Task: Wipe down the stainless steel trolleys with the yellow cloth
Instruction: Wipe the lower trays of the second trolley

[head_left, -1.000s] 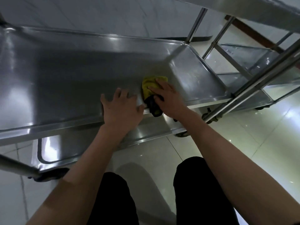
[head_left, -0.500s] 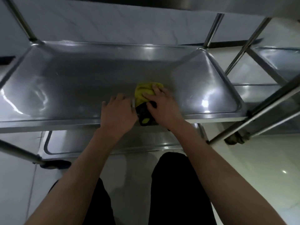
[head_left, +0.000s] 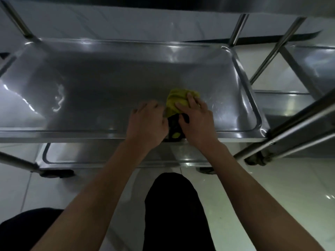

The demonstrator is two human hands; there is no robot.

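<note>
A crumpled yellow cloth (head_left: 176,103) with a dark end lies on the middle shelf (head_left: 101,91) of the stainless steel trolley, near the shelf's front rim. My right hand (head_left: 197,120) presses down on the cloth with spread, fairly straight fingers. Just left of the cloth, my left hand (head_left: 147,122) rests on the shelf with its fingers curled under and knuckles up. Its thumb side touches the cloth's edge, and I cannot see whether it holds any fabric.
A lower shelf (head_left: 108,156) shows beneath the front rim, with castors (head_left: 56,173) on the glossy tiled floor. A second steel trolley (head_left: 311,73) stands at the right, its slanted posts (head_left: 290,124) close to my right arm. My dark-trousered legs (head_left: 174,211) are below.
The view has tilted and moved in closer. My left hand's fingers have curled from flat on the shelf and closed in against the cloth. The right hand stays on the cloth.
</note>
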